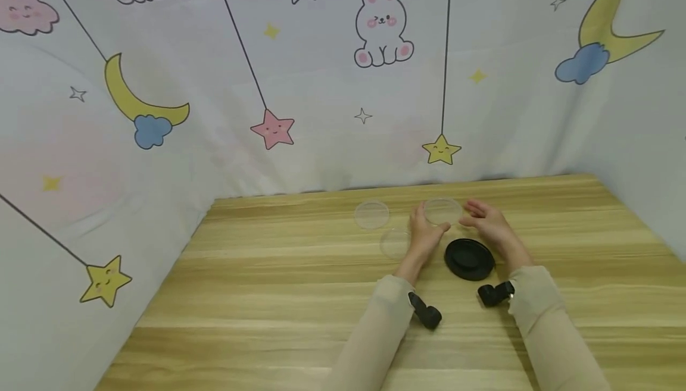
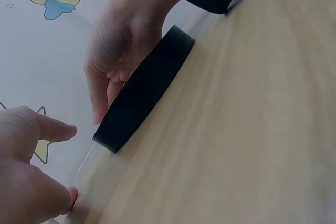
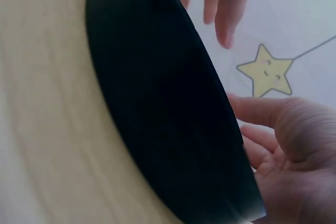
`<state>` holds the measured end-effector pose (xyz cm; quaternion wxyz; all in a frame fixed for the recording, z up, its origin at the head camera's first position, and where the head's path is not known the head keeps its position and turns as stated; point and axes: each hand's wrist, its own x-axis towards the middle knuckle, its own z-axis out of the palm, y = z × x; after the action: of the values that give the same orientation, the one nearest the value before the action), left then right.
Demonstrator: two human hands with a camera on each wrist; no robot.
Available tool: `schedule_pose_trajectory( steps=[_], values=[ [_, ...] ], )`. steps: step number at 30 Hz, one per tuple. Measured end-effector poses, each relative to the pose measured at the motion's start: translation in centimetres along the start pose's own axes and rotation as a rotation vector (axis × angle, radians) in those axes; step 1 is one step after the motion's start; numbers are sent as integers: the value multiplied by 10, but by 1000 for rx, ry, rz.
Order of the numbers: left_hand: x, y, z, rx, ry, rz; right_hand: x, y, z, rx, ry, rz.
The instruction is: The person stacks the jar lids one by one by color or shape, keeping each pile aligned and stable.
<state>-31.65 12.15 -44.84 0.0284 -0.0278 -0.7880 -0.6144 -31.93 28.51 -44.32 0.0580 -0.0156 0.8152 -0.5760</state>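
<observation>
A clear round disc [image 1: 442, 211] with a thin rim lies toward the back of the table, between the two hands. My left hand [image 1: 426, 235] is at its left side, fingers by the left edge and thumb over the near edge. In the left wrist view one fingertip of the left hand [image 2: 26, 182] is down at the tabletop, while another finger stands apart. Just off the disc's right side, my right hand [image 1: 492, 225] has loosely bent fingers with nothing between them. A black round shallow dish [image 1: 469, 259] sits nearer, between the wrists; it looms large in the right wrist view.
Two more clear discs lie to the left, one farther back [image 1: 371, 214] and one [image 1: 394, 244] partly behind the left hand. The wooden table [image 1: 268, 296] meets a printed cloth backdrop [image 1: 321, 81]. Black cameras [image 1: 426, 312] are strapped to both wrists.
</observation>
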Motion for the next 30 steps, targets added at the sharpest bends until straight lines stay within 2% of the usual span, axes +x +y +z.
schedule_pose_trajectory(
  steps=[8, 13, 16, 17, 18, 20, 23, 24, 27, 30],
  values=[
    [2, -1, -3, -82, -41, -19, 0, -4, 3, -22, 3, 7],
    [3, -3, -3, -106, -37, -26, -2, -4, 5, -33, -14, 3],
    [3, -2, -2, -81, -17, 14, -2, -4, 6, -31, -28, 6],
    [3, -3, -2, -53, 6, 66, -3, -5, 6, -29, -31, 6],
    [3, -3, -2, -38, 12, 87, -3, -6, 6, -30, -32, 6],
    [2, -2, -2, -39, 22, 101, -4, -9, 7, -28, -32, -4],
    [2, 2, -3, -68, 47, 148, -5, -16, 8, -29, -16, -4],
    [1, 6, -5, -102, 40, 126, -6, -19, 8, -39, -6, -4],
    [1, 13, -8, -149, 63, 170, -7, -26, 8, -31, 16, 2],
    [1, 21, -14, -191, 67, 189, -10, -34, 5, 22, 6, -11]
  ],
)
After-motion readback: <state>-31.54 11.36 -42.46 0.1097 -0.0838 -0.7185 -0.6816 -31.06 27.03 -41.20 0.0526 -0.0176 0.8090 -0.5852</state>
